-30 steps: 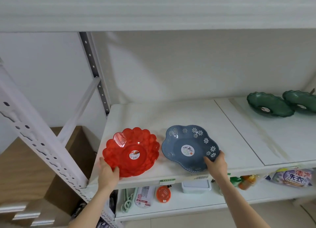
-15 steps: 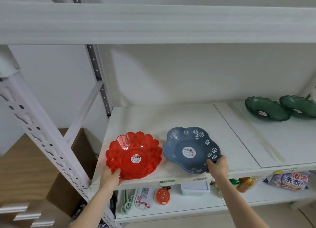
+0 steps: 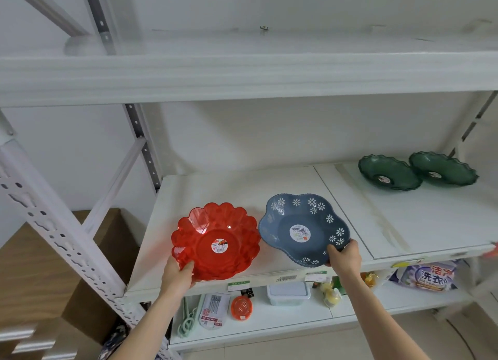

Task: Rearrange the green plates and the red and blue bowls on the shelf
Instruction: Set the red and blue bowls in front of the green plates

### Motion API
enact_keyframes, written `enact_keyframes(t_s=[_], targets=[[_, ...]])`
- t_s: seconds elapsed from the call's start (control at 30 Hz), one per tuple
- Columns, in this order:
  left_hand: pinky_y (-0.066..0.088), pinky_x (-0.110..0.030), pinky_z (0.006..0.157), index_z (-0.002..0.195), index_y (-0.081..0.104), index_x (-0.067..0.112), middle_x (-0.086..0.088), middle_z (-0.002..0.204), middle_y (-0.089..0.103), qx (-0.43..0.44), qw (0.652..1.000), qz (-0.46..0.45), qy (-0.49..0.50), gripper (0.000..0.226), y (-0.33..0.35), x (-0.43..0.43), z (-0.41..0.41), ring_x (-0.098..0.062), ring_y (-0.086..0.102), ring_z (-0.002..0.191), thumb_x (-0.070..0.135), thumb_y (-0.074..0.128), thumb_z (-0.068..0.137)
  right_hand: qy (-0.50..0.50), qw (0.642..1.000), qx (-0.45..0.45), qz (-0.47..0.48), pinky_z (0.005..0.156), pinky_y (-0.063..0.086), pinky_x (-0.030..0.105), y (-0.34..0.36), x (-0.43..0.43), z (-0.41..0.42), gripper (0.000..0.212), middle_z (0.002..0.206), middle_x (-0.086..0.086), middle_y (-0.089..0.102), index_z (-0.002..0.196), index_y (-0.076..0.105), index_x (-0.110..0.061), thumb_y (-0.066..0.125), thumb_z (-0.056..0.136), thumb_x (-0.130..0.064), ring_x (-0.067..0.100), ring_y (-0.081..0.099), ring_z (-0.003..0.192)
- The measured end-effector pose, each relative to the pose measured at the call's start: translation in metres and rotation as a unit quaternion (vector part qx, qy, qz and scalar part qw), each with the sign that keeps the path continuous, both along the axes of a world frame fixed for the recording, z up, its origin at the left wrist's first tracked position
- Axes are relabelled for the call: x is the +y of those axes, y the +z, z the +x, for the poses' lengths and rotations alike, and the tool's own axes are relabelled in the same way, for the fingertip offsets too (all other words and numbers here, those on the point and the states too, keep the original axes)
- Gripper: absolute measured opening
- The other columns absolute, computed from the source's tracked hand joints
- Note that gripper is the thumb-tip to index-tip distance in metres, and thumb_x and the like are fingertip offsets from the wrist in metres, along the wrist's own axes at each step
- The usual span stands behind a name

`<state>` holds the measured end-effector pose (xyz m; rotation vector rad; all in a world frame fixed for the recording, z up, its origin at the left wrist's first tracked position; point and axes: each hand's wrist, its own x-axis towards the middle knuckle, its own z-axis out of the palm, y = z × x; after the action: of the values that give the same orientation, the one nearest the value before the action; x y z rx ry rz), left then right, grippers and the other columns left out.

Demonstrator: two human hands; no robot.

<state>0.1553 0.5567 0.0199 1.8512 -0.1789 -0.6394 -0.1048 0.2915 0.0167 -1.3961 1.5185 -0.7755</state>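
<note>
Head view: red bowl [image 3: 217,242], count one, scalloped translucent plastic, front left of middle shelf [image 3: 242,187]; left hand [image 3: 178,274] closed on its near rim, thumb inside. Blue bowl [image 3: 303,229], count one, flower-printed, just beside the red, rims near touching; right hand [image 3: 344,257] closed on its near right edge, near side apparently raised. Green plates [image 3: 416,172], count two, side by side at back right, well apart from both hands. Handling, judged: light, stiff, smooth plastic, likely slippery; take at the rim, thumb over the lip. Labels at each centre
</note>
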Motion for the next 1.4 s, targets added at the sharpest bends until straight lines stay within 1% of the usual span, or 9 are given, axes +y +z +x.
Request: enact_keyframes(t_s=[0.23, 0.37, 0.47, 0.77, 0.87, 1.07, 1.2, 1.27, 1.4], targets=[[0.053, -0.029, 0.062, 0.115, 0.046, 0.020, -0.015, 0.116, 0.062, -0.013, 1.000, -0.010, 0.008, 0.022, 0.022, -0.046, -0.052, -0.035, 0.068, 0.092, 0.010, 0.051, 0.097, 0.008, 1.000, -0.022, -0.004, 0.037, 0.049, 0.024, 0.018, -0.057, -0.049, 0.029, 0.085, 0.019, 0.066, 0.102, 0.052, 0.002, 0.057, 0.076, -0.009, 0.033, 0.066, 0.067], [0.053, -0.031, 0.064, 0.116, 0.045, 0.020, -0.016, 0.117, 0.062, -0.016, 1.000, -0.013, 0.024, 0.021, 0.031, -0.081, -0.088, -0.034, 0.069, 0.087, 0.011, 0.051, 0.097, 0.024, 0.999, -0.029, -0.014, 0.032, 0.042, 0.019, 0.039, -0.093, -0.084, 0.007, 0.066, 0.015, 0.056, 0.083, 0.053, 0.006, 0.052, 0.076, 0.004, 0.027, 0.053, 0.057], [0.055, -0.034, 0.071, 0.123, 0.046, 0.017, -0.016, 0.120, 0.063, -0.013, 0.999, -0.015, 0.031, 0.027, 0.034, -0.110, -0.121, -0.034, 0.069, 0.090, 0.014, 0.051, 0.097, 0.022, 0.999, -0.018, -0.020, 0.031, 0.041, 0.019, 0.047, -0.121, -0.117, 0.020, 0.077, 0.020, 0.064, 0.095, 0.054, 0.008, 0.055, 0.077, -0.002, 0.028, 0.061, 0.057], [0.055, -0.032, 0.065, 0.117, 0.047, 0.017, -0.014, 0.112, 0.065, -0.011, 0.999, -0.036, 0.011, 0.020, 0.050, -0.198, -0.219, -0.029, 0.072, 0.076, 0.015, 0.050, 0.097, -0.001, 1.000, 0.003, -0.030, 0.036, 0.044, 0.022, 0.064, -0.196, -0.227, 0.028, 0.084, 0.022, 0.068, 0.101, 0.055, 0.006, 0.058, 0.077, -0.008, 0.029, 0.066, 0.058], [0.055, -0.030, 0.063, 0.115, 0.050, 0.017, -0.012, 0.111, 0.066, -0.014, 0.999, -0.034, -0.009, 0.018, 0.049, -0.232, -0.250, -0.030, 0.072, 0.081, 0.014, 0.051, 0.097, -0.022, 0.999, 0.007, -0.031, 0.049, 0.055, 0.033, 0.059, -0.228, -0.263, 0.034, 0.084, 0.021, 0.069, 0.100, 0.057, 0.002, 0.059, 0.071, -0.015, 0.031, 0.068, 0.066], [0.057, -0.033, 0.065, 0.116, 0.050, 0.016, -0.011, 0.112, 0.065, -0.001, 0.999, -0.033, -0.033, 0.020, 0.037, -0.308, -0.322, -0.029, 0.072, 0.083, 0.015, 0.052, 0.096, -0.047, 0.998, -0.009, -0.030, 0.057, 0.060, 0.044, 0.039, -0.303, -0.340, 0.040, 0.086, 0.017, 0.069, 0.102, 0.056, -0.004, 0.060, 0.067, -0.023, 0.032, 0.069, 0.073], [0.056, -0.024, 0.052, 0.116, 0.050, 0.015, -0.010, 0.111, 0.063, 0.011, 0.999, -0.045, -0.010, 0.021, 0.030, -0.361, -0.376, -0.035, 0.069, 0.093, 0.011, 0.052, 0.096, -0.035, 0.998, -0.015, -0.042, 0.035, 0.044, 0.019, 0.069, -0.331, -0.379, 0.022, 0.082, 0.020, 0.067, 0.098, 0.055, 0.007, 0.060, 0.080, -0.005, 0.025, 0.060, 0.056], [0.059, -0.026, 0.056, 0.119, 0.049, 0.016, -0.009, 0.114, 0.063, 0.016, 0.999, -0.049, 0.009, 0.024, 0.027, -0.388, -0.402, -0.036, 0.069, 0.096, 0.012, 0.053, 0.096, -0.028, 0.998, -0.005, -0.056, 0.044, 0.047, 0.026, 0.073, -0.353, -0.400, 0.012, 0.079, 0.019, 0.067, 0.091, 0.056, 0.002, 0.060, 0.081, -0.004, 0.027, 0.059, 0.060], [0.060, -0.034, 0.072, 0.120, 0.050, 0.015, -0.005, 0.118, 0.062, -0.001, 0.999, -0.043, 0.021, 0.025, 0.014, -0.431, -0.447, -0.025, 0.064, 0.097, 0.013, 0.053, 0.095, -0.019, 0.998, 0.010, -0.053, 0.063, 0.056, 0.056, 0.062, -0.406, -0.441, 0.006, 0.072, 0.021, 0.067, 0.074, 0.055, -0.007, 0.060, 0.077, -0.003, 0.038, 0.066, 0.068]])
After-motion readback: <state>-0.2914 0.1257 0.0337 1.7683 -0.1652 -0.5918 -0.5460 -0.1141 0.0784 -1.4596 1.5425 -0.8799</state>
